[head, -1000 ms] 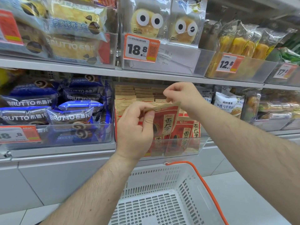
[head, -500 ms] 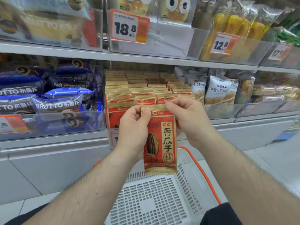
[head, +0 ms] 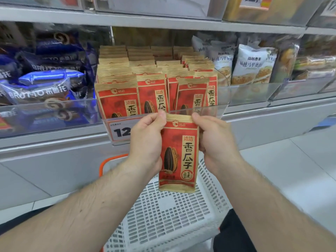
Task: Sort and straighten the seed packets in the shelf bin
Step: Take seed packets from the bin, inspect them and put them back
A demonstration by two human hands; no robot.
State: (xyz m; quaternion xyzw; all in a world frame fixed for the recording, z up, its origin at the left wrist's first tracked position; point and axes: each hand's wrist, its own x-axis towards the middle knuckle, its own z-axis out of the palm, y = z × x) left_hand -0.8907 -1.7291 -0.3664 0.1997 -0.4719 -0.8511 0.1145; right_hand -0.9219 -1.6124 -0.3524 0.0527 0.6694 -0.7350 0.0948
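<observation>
Head view has my left hand (head: 145, 140) and right hand (head: 214, 142) both up in front of the shelf, sharing one seed packet (head: 179, 153) between them. Each hand pinches a top corner of the gold sealed strip, thumb and forefinger closed on it, the other fingers curled in behind the packet's sides. It hangs upright, face toward me, out of the bin and just below its front lip, above the white basket (head: 169, 220) with the orange handle. I'd judge it light and a bit crinkly, a thin paper-like pouch with loose seeds inside that will sag and shift, so the flat sealed top edge is the sensible place to grip; squeezing the belly would only crease it. Behind my knuckles the clear shelf bin (head: 205, 110) holds the rest of the packets (head: 152, 93) standing in rows, the front ones a little uneven and leaning. A price tag (head: 121, 130) sits on its front, partly hidden by my left hand. Blue snack bags (head: 43, 88) fill the neighbouring bin on the left, white pouches (head: 254, 64) the one on the right.
</observation>
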